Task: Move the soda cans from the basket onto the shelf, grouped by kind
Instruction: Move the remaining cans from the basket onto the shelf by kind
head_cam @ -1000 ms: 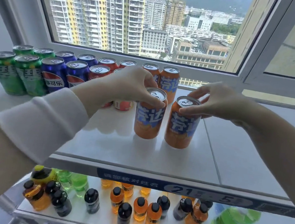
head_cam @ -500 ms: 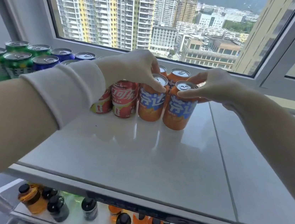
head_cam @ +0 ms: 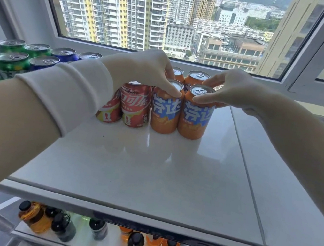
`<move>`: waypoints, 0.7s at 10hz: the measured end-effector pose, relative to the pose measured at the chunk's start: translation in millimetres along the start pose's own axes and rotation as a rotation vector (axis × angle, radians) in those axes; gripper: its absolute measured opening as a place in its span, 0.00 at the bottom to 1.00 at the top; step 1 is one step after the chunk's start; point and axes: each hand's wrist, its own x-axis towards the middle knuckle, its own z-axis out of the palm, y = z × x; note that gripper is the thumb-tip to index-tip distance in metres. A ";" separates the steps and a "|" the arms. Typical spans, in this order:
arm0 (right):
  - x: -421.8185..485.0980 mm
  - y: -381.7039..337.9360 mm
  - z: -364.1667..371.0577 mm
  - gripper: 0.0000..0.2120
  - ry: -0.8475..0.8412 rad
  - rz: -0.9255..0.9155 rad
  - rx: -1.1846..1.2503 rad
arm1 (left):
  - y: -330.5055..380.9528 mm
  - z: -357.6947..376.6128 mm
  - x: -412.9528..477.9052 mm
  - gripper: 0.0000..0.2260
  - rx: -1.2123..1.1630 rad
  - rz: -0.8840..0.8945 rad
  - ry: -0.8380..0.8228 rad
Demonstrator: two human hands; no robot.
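Two orange cans stand side by side on the white shelf top [head_cam: 171,175], in front of two more orange cans [head_cam: 196,76]. My left hand [head_cam: 145,69] grips the rim of the left orange can [head_cam: 164,113] from above. My right hand [head_cam: 230,88] grips the rim of the right orange can [head_cam: 194,118] in the same way. Both cans stand upright on the shelf, touching the row. Red cans [head_cam: 134,107] stand directly to their left, then blue cans [head_cam: 63,54] and green cans [head_cam: 11,59] further left. My left forearm hides part of the row.
A large window [head_cam: 170,15] runs just behind the cans. The white shelf top stretches toward me and to the right. Below its front edge, a lower shelf carries several bottles [head_cam: 62,227] with black caps. No basket is in view.
Both hands have carried the two orange cans back and set them against the row by the window. The camera has moved closer and tilted up.
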 end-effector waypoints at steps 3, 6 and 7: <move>1.7 5.8 3.7 0.29 0.026 -0.015 0.013 | -2.6 3.2 0.6 0.29 0.025 0.095 0.090; -1.1 15.8 12.1 0.31 0.148 -0.083 -0.021 | -6.5 10.8 -2.8 0.29 0.033 0.135 0.123; -5.8 21.1 18.2 0.33 0.214 -0.115 -0.001 | -8.0 13.5 -6.0 0.30 0.032 0.158 0.145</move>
